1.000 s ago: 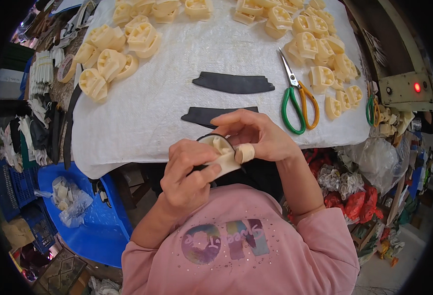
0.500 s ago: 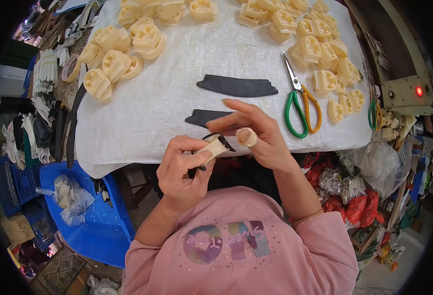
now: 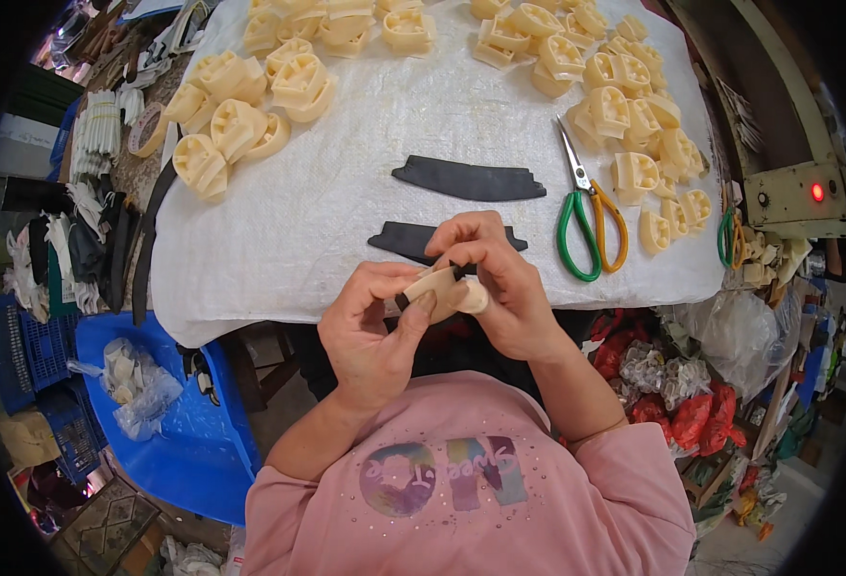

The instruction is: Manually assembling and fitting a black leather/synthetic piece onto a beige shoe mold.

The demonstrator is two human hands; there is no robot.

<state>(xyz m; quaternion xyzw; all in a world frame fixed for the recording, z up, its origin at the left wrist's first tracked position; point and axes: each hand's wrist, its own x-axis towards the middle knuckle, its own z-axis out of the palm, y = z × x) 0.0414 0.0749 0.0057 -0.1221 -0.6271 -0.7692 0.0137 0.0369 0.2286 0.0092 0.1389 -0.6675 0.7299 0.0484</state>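
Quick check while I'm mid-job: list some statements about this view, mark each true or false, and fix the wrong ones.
1. The left hand and right hand are both at one cream piece. True.
2. Two dark strips lie on the white sheet. True.
3. The scissors lie left of the strips. False: the scissors lie to their right.
4. The blue tub is at the person's right. False: the blue tub is at the left.
5. A red light glows at the right. True.
6. Heaped pieces lie only on the sheet's right side. False: a left heap lies there too.
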